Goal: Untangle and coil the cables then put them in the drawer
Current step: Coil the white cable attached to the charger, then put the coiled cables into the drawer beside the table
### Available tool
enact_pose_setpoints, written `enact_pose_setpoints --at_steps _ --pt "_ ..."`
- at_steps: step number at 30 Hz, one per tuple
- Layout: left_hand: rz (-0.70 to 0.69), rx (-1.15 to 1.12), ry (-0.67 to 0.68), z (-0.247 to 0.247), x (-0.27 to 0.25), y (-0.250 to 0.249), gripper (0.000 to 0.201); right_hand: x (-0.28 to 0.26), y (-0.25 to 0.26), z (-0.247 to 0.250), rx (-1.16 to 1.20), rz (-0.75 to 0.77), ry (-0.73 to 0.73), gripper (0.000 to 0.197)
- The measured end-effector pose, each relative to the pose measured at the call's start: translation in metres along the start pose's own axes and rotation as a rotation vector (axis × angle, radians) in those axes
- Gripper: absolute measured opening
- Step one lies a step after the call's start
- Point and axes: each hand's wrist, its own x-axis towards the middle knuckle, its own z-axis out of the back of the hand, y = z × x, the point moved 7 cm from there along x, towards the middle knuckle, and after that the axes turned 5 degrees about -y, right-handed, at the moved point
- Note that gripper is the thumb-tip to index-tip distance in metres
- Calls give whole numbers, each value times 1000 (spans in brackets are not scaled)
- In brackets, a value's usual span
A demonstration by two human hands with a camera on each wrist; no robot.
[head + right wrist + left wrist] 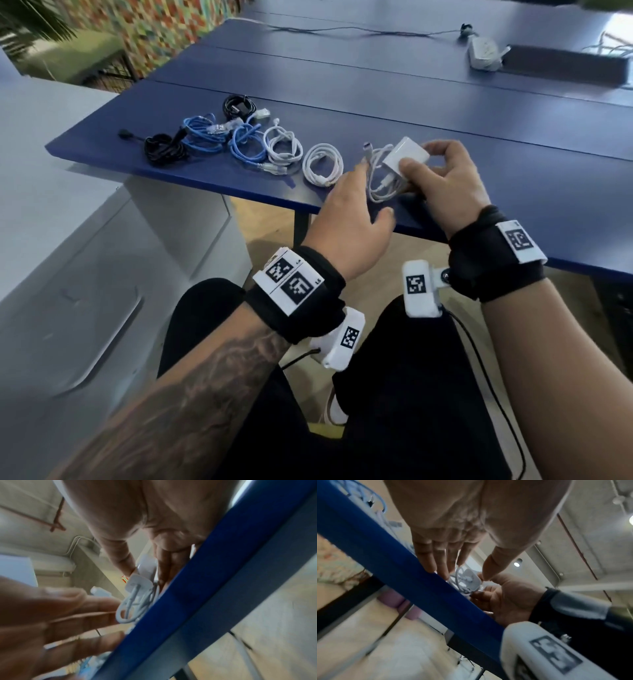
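So the right hand has its thumb and fingers pinched around a white charger brick, lifted a bit off the blue desk close to the near edge, with the brick's white cable hanging off it in loose loops that aren't really a tidy coil. The left hand is right beside it with the fingers stretched out and relaxed, tips at those loops; the wrist views are pretty blurry, so can't tell if it's actually touching the cable or just next to it. It isn't gripping anything though. To the left, along the near edge, the other cables sit in a row: a coiled white cable, another white coil, a blue network cable, a second blue one and a black bundle nearest the left corner. One more black coil lies a bit further back behind the blue ones. A grey cabinet stands off the left edge of the desk, drawer fronts all shut. Over at the far right corner there's a white adapter with a thin dark cord.
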Motion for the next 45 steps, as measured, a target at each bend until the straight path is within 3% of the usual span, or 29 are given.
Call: enact_pose_setpoints --at_steps 3,6,11,16,20,28,31,34,36,38,42,45 --pt "-62 283 26 -5 9 -1 48 6 -3 2 -242 68 -42 27" --pt "-83 368 25 -7 16 -3 29 9 -6 6 -344 96 -119 33" --pt "-151 252 87 -15 23 -1 42 8 -12 11 -259 105 -170 37" --pt "-168 246 115 -21 26 2 59 10 -14 5 -395 141 -132 53" --pt "-142 216 92 -22 22 9 68 6 -11 5 -477 178 -171 37" --pt "-225 121 -6 17 -10 17 47 5 -10 11 -442 187 -196 36" --pt "-238 149 -48 54 -28 39 34 -4 0 10 -353 286 -238 30" --pt "-125 233 -50 94 -43 83 23 -30 25 -12 -275 506 -237 23" --pt "29 320 -29 119 -54 126 20 -52 45 -43 -238 637 -145 21" --pt "224 427 0 144 -68 176 22 -74 62 -86 -222 739 35 20" --pt "612 555 54 179 -103 268 35 -110 67 -179 -258 792 467 24" --pt "765 641 170 182 -125 305 49 -123 51 -239 -346 777 690 26"
